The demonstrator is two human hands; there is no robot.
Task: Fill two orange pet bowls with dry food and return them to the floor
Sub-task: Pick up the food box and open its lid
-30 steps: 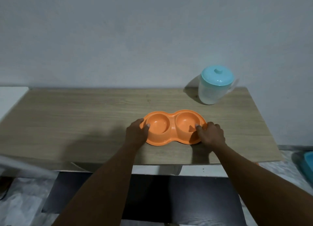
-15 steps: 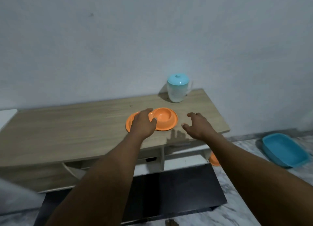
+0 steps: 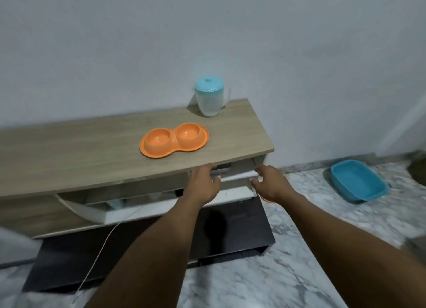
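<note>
Orange plastic catches the eye first: the double pet bowl sits flat on the pale wooden top of a low cabinet, toward its right end, with its two round wells side by side and nobody touching it. Just behind it, against the grey wall, stands a frosted jug with a teal lid, close to the bowl but apart from it.

The person leans in with both arms stretched toward the cabinet's front edge, below the bowl. The left hand has its fingers tucked up under the lip of the top and its thumb below, taking hold of a white drawer front. The right hand pinches the right end of the same white strip between forefinger and thumb. Both are a little blurred, but each looks closed on that strip.

Under the right hand a thin orange sliver shows at floor level; what it belongs to I cannot tell. A blue tray lies on the marble floor well off to the right, near the wall. A white cord trails down across the cabinet's dark lower panel
</note>
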